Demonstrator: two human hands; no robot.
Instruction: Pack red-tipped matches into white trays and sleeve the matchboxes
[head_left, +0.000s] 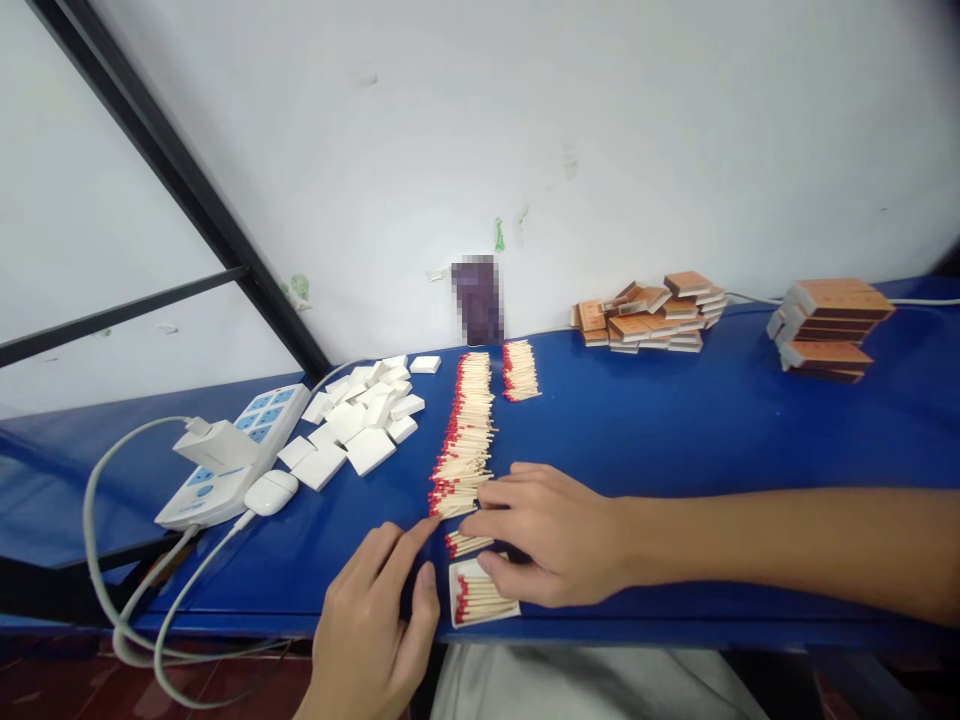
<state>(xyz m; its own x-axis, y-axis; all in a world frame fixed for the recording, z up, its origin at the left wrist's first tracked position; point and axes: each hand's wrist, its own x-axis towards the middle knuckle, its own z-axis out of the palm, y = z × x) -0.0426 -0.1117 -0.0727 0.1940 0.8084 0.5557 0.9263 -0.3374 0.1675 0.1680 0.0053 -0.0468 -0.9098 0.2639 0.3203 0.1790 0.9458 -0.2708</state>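
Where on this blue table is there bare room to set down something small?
Bare: the broad patch between the matchbox pile and right forearm; a smaller one between the white pieces and left hand. Crowded: around the match row and right hand.

Wooden matchsticks (472,420) look matt; the table (675,430) (smooth) looks glossy.

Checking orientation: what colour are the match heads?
The match heads are red, clearest in the head view.
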